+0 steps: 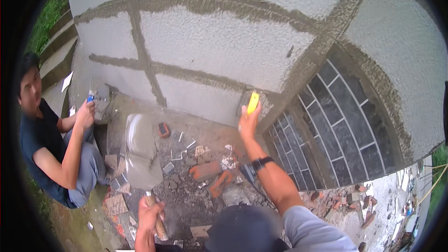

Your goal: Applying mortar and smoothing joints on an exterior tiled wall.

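My left hand is closed round the wooden handle of a broad metal trowel, held low over the rubble. A thick heap of wet grey mortar covers its blade. Up at the wall, my right hand grips the yellow handle of a plastering trowel. Its plate looks laid against the wall beside a damp mortar band, though my hand and the handle hide part of it. The wall is rough light grey, crossed by darker brownish mortar bands.
At the left a crouching co-worker holds a blue-handled tool near the wall's foot. Broken red bricks, tile pieces and a small orange-and-black object litter the ground. Dark brick-pattern cladding with white joints covers the right side.
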The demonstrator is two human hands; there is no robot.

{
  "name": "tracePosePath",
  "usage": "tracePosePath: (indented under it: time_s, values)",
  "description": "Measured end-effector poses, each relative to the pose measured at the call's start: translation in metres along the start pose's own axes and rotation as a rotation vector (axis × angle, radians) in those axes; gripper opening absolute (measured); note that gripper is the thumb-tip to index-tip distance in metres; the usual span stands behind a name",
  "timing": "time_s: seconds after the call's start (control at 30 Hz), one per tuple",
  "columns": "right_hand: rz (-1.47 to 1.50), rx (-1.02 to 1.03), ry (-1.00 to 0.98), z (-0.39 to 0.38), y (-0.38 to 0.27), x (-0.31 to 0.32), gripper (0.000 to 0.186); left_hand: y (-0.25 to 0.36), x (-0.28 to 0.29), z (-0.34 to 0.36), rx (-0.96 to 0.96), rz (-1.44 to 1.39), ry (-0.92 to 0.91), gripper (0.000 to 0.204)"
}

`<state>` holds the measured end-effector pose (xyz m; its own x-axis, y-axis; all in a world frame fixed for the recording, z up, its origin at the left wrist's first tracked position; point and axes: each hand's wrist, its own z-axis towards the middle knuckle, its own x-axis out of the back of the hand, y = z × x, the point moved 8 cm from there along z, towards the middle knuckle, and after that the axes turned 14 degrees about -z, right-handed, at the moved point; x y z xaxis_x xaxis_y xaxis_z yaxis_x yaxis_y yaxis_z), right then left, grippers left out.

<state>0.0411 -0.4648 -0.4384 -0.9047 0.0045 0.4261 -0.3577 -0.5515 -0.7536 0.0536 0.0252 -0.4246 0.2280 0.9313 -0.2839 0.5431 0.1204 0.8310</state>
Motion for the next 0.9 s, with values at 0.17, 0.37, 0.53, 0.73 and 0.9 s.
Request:
tracePosePath:
  time_s: [0.17, 0.37, 0.53, 0.73, 0.9]
  values:
    - [-0.029, -0.158, -0.202, -0.040, 0.020, -0.053, 0.065, -0.002, 0.003, 0.005, -0.005, -0.035, 0.007, 0.017]
    - [0.009, -0.009, -0.116, -0.027, -0.031, -0.025, 0.065, 0.002, -0.002, -0.005, -0.011, -0.068, -0.019, 0.017]
    - [0.054, -0.201, -0.275, -0.052, 0.025, -0.033, 0.048, -0.001, -0.008, 0.000, 0.007, -0.094, -0.031, 0.017]
    - [1.141, -0.704, -0.153, -0.020, 0.013, 0.021, 0.017, 0.000, 0.002, -0.005, 0.002, -0.073, -0.034, 0.018]
    - [0.978, -0.754, -0.315, -0.021, 0.002, -0.029, 0.020, -0.011, -0.008, 0.007, 0.061, -0.086, -0.038, 0.020]
